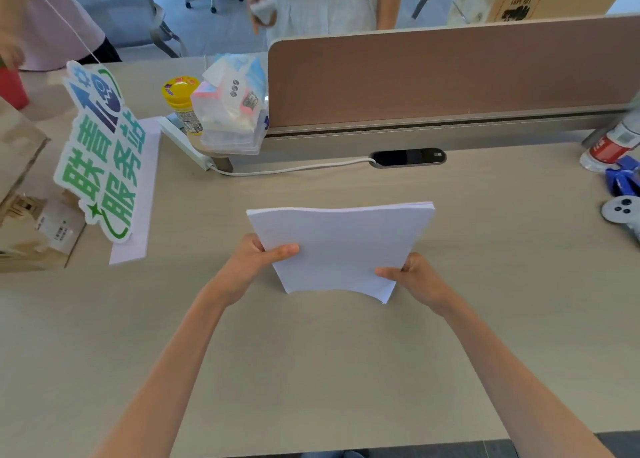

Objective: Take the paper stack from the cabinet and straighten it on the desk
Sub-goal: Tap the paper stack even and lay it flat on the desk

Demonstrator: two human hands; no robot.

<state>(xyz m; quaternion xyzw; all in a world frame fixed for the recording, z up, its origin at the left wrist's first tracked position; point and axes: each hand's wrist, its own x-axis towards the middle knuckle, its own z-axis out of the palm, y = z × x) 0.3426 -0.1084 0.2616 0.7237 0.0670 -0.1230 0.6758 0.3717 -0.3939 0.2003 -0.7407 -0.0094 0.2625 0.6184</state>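
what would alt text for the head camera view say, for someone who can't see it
Two bare hands, the left hand and right hand, hold a white paper stack upright by its sides, its lower edge at the beige desk. A green and blue sign stands at left, a brown divider panel behind.

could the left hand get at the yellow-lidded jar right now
Probably not at once: the left hand is gripping the paper stack, and the jar stands far off, half behind the tissue pack.

Beige desk [311, 371] with green sign [100, 156]
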